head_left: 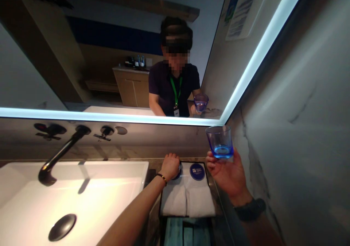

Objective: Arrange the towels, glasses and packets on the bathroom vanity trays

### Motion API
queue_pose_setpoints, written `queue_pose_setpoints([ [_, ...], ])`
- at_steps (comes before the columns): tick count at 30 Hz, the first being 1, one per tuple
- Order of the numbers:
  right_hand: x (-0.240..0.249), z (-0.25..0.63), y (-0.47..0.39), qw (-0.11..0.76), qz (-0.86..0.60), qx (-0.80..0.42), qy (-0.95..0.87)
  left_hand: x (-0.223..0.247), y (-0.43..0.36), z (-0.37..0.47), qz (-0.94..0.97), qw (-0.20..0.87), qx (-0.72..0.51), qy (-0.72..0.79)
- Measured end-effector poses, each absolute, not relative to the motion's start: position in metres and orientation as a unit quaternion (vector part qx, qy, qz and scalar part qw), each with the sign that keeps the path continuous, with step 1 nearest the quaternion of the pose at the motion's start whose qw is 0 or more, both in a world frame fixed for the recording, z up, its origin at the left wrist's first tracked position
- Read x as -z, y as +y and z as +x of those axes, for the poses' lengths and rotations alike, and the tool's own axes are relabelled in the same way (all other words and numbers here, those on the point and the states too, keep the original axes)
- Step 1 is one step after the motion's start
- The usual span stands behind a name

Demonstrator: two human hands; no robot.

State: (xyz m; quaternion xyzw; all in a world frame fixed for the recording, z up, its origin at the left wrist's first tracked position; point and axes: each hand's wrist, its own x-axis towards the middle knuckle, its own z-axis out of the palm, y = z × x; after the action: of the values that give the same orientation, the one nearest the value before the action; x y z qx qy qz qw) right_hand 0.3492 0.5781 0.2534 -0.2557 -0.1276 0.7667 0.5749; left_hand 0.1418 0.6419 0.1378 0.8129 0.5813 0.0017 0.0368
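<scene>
A clear tumbler with a blue base [222,149] is held up in my right hand [231,175], the fingers and thumb gripping its bottom. Below and left of it, my left hand [171,166] is closed at the back of a tray [215,215] with folded white towels [201,201]. A dark blue edge shows beside its fingers; what they hold is hidden under the hand. A round blue coaster [197,172] with white print lies on the right towel, between my hands.
A white sink [109,202] with a black faucet [64,151] and a drain cover [62,227] stands at the left. Teal packets [173,233] lie in front of the towels. A lit mirror [109,30] fills the back; a marble wall [300,147] closes the right side.
</scene>
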Motion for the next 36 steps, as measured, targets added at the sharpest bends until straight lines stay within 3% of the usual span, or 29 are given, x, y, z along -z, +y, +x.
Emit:
queue_pose_setpoints([
  [5, -0.214, 0.362, 0.591, 0.547, -0.501, -0.580, -0.337, -0.137, 0.649, 0.140, 0.823, 0.035, 0.019, 0.566],
  [9, -0.177, 0.380, 0.608, 0.502, -0.638, -0.427, -0.398, -0.134, 0.652, 0.134, 0.834, 0.042, 0.024, 0.549],
  [16, -0.129, 0.379, 0.630, 0.264, -0.741, -0.186, -0.588, -0.130, 0.654, 0.130, 0.836, 0.055, 0.027, 0.546],
  [20, -0.119, 0.360, 0.641, 0.153, -0.723, -0.131, -0.661, -0.131, 0.655, 0.129, 0.836, 0.063, 0.028, 0.545],
  [25, -0.113, 0.351, 0.657, 0.082, -0.693, -0.100, -0.709, -0.132, 0.654, 0.128, 0.833, 0.073, 0.024, 0.548],
  [36, -0.112, 0.354, 0.655, 0.087, -0.685, -0.102, -0.716, -0.130, 0.645, 0.133, 0.815, 0.079, 0.009, 0.574],
])
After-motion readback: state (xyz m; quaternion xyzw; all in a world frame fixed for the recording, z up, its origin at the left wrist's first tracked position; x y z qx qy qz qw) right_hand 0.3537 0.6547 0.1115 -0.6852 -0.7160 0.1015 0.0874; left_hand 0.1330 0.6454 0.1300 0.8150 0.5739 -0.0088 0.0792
